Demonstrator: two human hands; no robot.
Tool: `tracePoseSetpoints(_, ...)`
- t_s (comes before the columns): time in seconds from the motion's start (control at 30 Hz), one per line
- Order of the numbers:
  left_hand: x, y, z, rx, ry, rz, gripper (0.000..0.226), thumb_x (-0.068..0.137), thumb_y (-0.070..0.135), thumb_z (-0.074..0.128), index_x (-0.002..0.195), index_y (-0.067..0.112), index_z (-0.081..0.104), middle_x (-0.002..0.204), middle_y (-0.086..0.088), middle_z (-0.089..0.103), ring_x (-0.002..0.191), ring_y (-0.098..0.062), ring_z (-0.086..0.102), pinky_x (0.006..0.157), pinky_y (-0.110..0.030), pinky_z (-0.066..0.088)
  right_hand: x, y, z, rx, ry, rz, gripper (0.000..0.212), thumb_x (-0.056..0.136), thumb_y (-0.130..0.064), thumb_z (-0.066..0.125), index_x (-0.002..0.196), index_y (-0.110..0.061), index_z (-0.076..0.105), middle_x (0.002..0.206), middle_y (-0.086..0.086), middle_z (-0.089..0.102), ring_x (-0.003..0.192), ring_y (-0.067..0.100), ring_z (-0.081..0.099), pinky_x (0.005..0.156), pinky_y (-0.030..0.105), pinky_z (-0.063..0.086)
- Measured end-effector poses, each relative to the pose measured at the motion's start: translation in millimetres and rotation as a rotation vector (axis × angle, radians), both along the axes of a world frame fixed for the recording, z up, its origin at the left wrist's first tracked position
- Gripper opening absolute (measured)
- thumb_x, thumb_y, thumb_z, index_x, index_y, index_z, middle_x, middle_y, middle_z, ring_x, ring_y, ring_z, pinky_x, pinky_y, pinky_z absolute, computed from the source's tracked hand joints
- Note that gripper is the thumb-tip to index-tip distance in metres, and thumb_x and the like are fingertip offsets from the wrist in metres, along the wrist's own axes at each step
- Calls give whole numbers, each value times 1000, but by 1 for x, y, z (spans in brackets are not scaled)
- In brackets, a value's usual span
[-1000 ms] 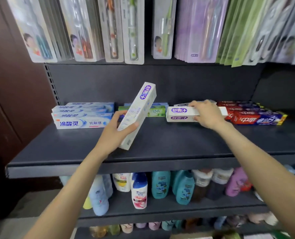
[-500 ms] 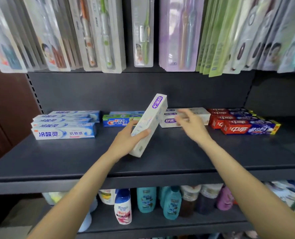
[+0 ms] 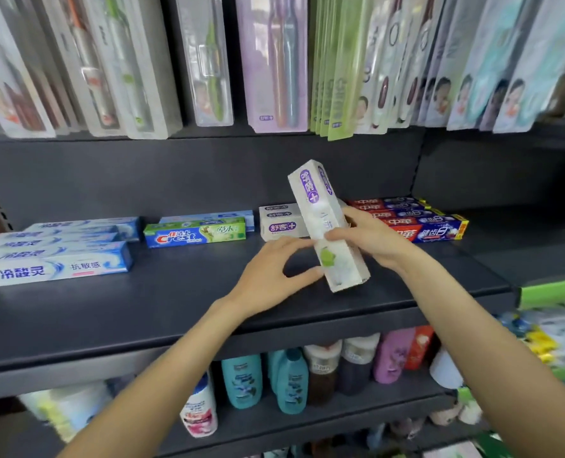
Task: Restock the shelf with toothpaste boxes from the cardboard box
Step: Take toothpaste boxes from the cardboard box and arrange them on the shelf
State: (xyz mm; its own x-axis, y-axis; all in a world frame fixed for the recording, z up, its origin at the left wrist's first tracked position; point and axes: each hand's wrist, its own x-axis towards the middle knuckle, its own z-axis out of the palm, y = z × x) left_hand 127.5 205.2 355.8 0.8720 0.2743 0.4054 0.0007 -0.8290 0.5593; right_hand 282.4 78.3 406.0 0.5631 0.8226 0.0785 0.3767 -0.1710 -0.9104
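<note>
A white toothpaste box with purple lettering [image 3: 321, 206] is held nearly upright, tilted left at the top, above the dark shelf [image 3: 175, 309]. My right hand [image 3: 373, 239] grips it from the right, fingers across its front. At the box's lower left edge my left hand [image 3: 268, 276] holds it with thumb and fingertips. Matching white and purple boxes [image 3: 279, 223] lie stacked on the shelf just behind. The cardboard box is out of view.
Blue and white toothpaste boxes [image 3: 56, 259] lie at the shelf's left, green Crest boxes [image 3: 195, 234] in the middle, red boxes [image 3: 423, 223] at the right. Toothbrush packs [image 3: 274, 61] hang above. Bottles [image 3: 287, 381] fill the shelf below.
My right hand left the stacked box on the shelf and came back to grip the held box. The box swung from leaning right to nearly upright, and my left hand slid to its lower edge.
</note>
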Motion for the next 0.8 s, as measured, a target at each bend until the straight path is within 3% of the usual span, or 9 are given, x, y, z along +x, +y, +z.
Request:
tracePoseSetpoints(0.1,1,19,-4,131,21,164,47,86,51,56,129,33,49,132,12,52,123,-10,44,101,-32,37,24,5,12,-191,-591,-71,51,72,-11,73,117,-18,52,108,-7,58,101,13,55,84,31,45)
tracePoseSetpoints(0.2,-2,43,-11,331,120,324,46,87,47,56,129,27,50,126,4,58,117,-18,51,96,-32,36,40,27,14,-333,-833,50,52,69,-6,71,115,-23,54,115,-4,61,106,18,55,89,37,47)
tracePoseSetpoints(0.33,-9,64,-18,354,198,375,42,86,48,54,123,27,55,119,8,64,109,-16,58,92,-32,41,57,63,-2,-448,-914,102,49,74,-5,68,119,-22,59,125,0,60,115,22,55,96,34,43)
tracePoseSetpoints(0.5,-12,66,-17,309,156,397,36,88,45,54,119,29,57,119,11,63,110,-13,58,88,-30,42,59,79,-41,-269,-1046,-256,37,84,-11,56,117,-25,62,128,-1,57,122,27,46,98,37,40)
tracePoseSetpoints(0.57,-9,62,-15,283,146,394,34,88,44,54,119,30,58,118,11,64,109,-13,57,86,-29,41,55,74,-49,-219,-1000,-199,40,88,-13,55,127,-22,58,137,-1,52,130,24,40,105,35,35)
tracePoseSetpoints(0.7,-2,45,-12,195,129,381,32,87,40,57,118,31,58,117,12,64,110,-13,57,86,-29,40,43,54,-57,-265,-902,37,57,93,-11,50,146,-14,29,155,2,26,144,17,18,116,26,13)
tracePoseSetpoints(0.8,0,22,-12,147,41,353,28,87,37,59,114,32,60,113,15,65,105,-9,60,87,-28,43,22,28,-62,-139,-767,64,50,97,-12,45,145,-13,33,156,1,21,145,15,15,114,21,8)
